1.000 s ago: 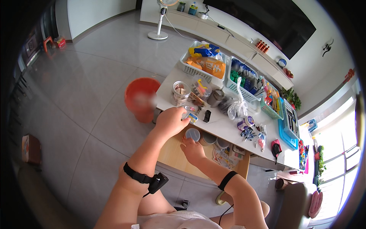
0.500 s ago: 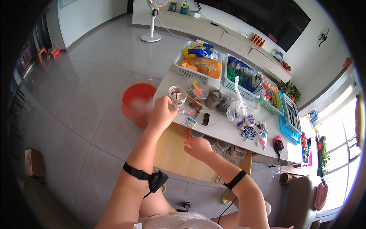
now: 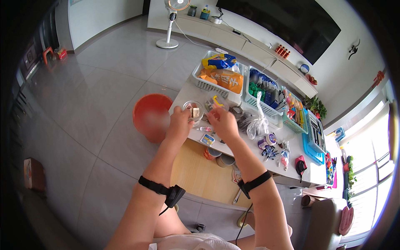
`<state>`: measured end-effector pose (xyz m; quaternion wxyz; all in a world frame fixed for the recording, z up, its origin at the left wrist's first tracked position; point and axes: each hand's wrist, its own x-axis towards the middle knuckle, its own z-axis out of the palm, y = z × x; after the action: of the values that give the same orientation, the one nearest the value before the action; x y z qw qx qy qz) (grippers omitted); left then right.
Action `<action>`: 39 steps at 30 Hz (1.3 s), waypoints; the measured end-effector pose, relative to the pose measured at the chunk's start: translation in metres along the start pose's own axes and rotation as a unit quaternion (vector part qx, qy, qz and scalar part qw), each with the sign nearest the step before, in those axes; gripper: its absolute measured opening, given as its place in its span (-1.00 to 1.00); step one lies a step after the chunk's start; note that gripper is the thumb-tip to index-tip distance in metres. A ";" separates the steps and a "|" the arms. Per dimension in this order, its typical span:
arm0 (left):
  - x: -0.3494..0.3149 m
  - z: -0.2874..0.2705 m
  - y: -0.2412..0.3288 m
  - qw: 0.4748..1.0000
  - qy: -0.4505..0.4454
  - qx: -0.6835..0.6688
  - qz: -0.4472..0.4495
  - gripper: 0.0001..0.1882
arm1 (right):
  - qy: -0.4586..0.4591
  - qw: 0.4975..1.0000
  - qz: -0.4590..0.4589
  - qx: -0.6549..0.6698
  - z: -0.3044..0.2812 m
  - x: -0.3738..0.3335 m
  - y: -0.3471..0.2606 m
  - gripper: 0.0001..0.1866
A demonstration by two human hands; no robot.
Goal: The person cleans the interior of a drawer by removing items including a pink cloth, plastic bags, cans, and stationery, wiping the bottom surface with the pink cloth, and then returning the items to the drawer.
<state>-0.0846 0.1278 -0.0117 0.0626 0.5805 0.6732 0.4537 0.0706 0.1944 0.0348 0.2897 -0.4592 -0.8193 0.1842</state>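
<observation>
A clear round jar (image 3: 200,105) with small brown and pale pieces inside is gripped at its near left side by my left hand (image 3: 179,125). Across from it, my right hand (image 3: 225,126) is over the table, its fingertips drawn together beside the jar. Whatever those fingers hold, if anything, is too small to make out. Just beyond them lies a clear container with a yellow item (image 3: 216,100), partly hidden by the hand. A small yellow-and-blue box (image 3: 207,139) lies near the table edge below the hands, with a small clear packet (image 3: 204,129) above it.
A red bucket (image 3: 146,102) stands on the floor left of the table. An open wooden drawer (image 3: 196,168) juts toward me. Baskets (image 3: 208,86) of packets line the table's far side. A knotted clear bag (image 3: 257,125) and a purple-and-white tub (image 3: 266,141) sit to the right.
My right hand has risen from above the drawer to the table, beside the jar. My left hand remains at the jar, which looks slightly shifted. The whole view has moved a little.
</observation>
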 end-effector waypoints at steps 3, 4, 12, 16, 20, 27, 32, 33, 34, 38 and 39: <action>-0.008 -0.017 0.011 1.000 -0.001 0.007 0.008 -0.73 | -0.089 0.975 0.123 0.163 0.012 -0.014 -0.010 -0.58; -0.011 -0.021 0.015 1.000 -0.012 -0.007 0.025 -0.73 | -0.111 0.956 0.174 0.209 0.012 -0.017 -0.010 -0.57; -0.031 -0.081 0.016 0.960 -0.225 -0.158 -0.057 -0.75 | -0.283 0.894 0.279 0.207 0.018 -0.065 -0.024 -0.62; -0.030 -0.075 0.006 0.953 -0.195 -0.208 -0.105 -0.78 | -0.368 0.831 0.367 0.197 0.046 -0.089 0.011 -0.71; -0.028 -0.049 0.003 0.977 -0.170 -0.105 -0.075 -0.74 | -0.353 0.793 0.450 0.210 0.083 -0.102 0.050 -0.65; -0.026 -0.032 0.016 0.983 -0.168 -0.054 -0.039 -0.74 | -0.235 0.779 0.513 0.273 0.127 -0.105 0.079 -0.72; -0.024 -0.026 0.017 0.986 -0.157 -0.045 -0.031 -0.75 | -0.160 0.783 0.527 0.288 0.137 -0.100 0.087 -0.69; -0.024 -0.025 0.017 0.986 -0.157 -0.045 -0.029 -0.75 | -0.142 0.774 0.538 0.303 0.137 -0.099 0.088 -0.68; -0.024 -0.024 0.018 0.987 -0.154 -0.046 -0.023 -0.75 | -0.140 0.774 0.539 0.303 0.135 -0.099 0.089 -0.68; -0.028 -0.023 0.014 0.992 -0.118 -0.035 0.009 -0.76 | -0.163 0.794 0.509 0.289 0.119 -0.105 0.090 -0.62; -0.030 -0.023 0.012 0.992 -0.122 -0.037 0.010 -0.76 | -0.210 0.795 0.501 0.271 0.110 -0.108 0.091 -0.59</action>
<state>-0.0805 0.0894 -0.0033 0.1615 0.6354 0.6376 0.4045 0.1030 0.1441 -0.1347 0.0908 -0.6579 -0.4323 0.6100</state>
